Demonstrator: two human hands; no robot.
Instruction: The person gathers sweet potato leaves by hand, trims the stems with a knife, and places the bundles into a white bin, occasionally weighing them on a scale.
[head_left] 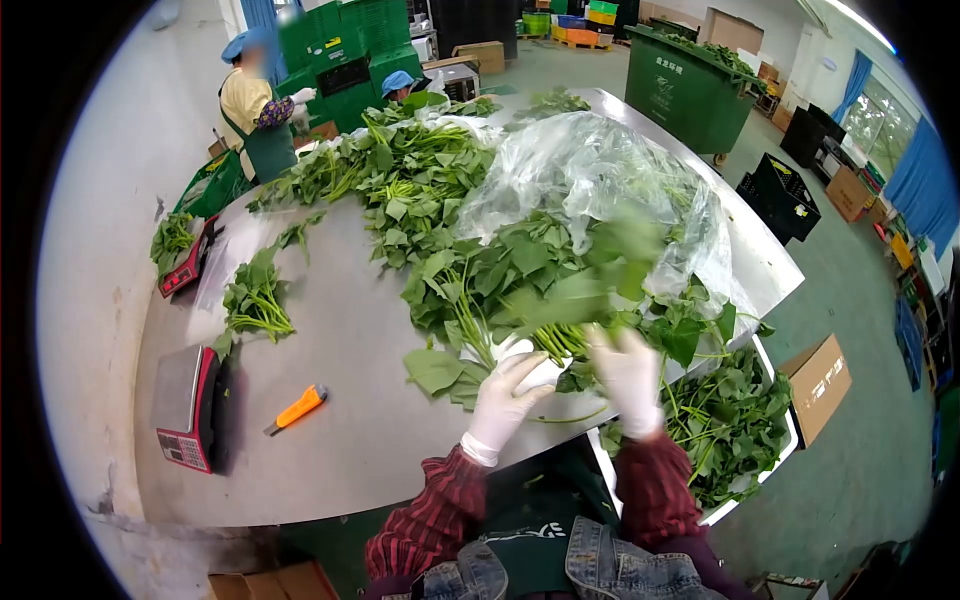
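Leafy green stalks gathered in one bunch (560,300) sit at the near edge of the curved grey metal bench (350,440), gripped at their pale stems. Both white-gloved hands hold it: left hand (505,395) with fingers curled under the stems, right hand (628,375) clenched round them from the side. Beyond lies one crinkled clear plastic sheet (590,170) over loose leaves. Leftward rest one orange-handled knife (298,408) and two red flat scales (185,408). One white crate of greens (740,425) stands right.
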